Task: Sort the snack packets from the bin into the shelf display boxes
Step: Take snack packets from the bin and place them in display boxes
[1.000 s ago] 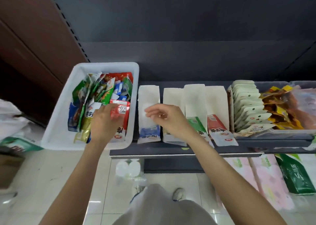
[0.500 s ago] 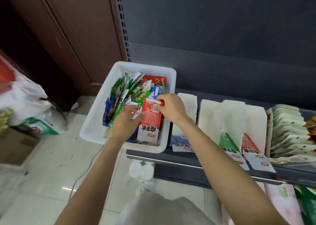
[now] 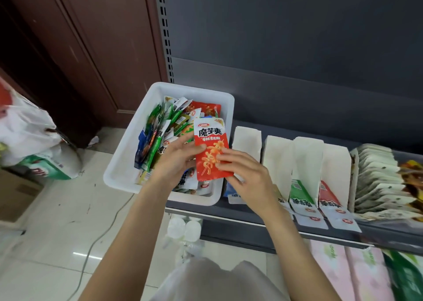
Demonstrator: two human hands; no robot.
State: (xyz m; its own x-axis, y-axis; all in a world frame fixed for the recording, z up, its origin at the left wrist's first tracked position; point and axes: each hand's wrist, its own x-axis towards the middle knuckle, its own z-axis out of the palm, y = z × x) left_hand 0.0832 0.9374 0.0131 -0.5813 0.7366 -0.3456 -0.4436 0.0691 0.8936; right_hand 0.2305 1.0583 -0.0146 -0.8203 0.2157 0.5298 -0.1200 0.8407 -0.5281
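Both hands are holding one red snack packet [image 3: 211, 148] upright over the near right corner of the white bin [image 3: 128, 163]. The left hand [image 3: 176, 156] is gripping its left edge, thumb across the front, and the right hand [image 3: 246, 175] is pinching its lower right side with curled fingers. The bin is sitting at the left end of the grey shelf [image 3: 240, 211], crowded with green, blue and red packets [image 3: 160, 138] standing on edge. Just right of the bin, a row of white display boxes [image 3: 279, 159] is standing; the right hand is covering part of the nearest one. Further right, cream pouches [image 3: 377, 181] are lying stacked. A plastic bag [image 3: 25, 126] is slumping on the tiled floor [image 3: 57, 232] at the left.
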